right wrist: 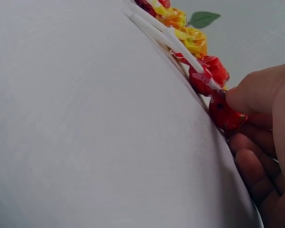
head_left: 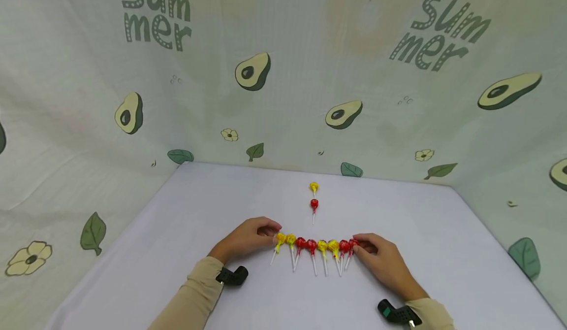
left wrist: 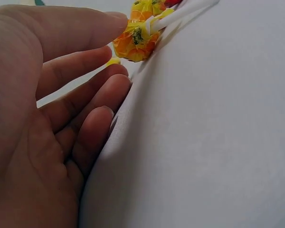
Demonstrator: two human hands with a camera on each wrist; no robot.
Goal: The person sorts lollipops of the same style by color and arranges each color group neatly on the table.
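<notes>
Yellow and red wrapped lollipops lie side by side in a row, their white sticks toward me in the head view. At the row's left end, my left hand [head_left: 249, 239] touches a yellow lollipop [left wrist: 135, 42] with the thumb tip. Its other fingers are loosely bent beside the candy, with gaps between them and the thumb. My right hand [head_left: 383, 261] pinches the red lollipop [right wrist: 224, 111] at the right end, thumb on the near side and fingers partly hidden behind it. Another red lollipop [right wrist: 210, 73] sits against that one.
Beyond the row, a yellow lollipop [head_left: 314, 186] and a red lollipop [head_left: 314, 204] lie one behind the other. A white cloth covers the table [head_left: 186, 202]. Behind it hangs a curtain [head_left: 292, 98] printed with avocados and leaves.
</notes>
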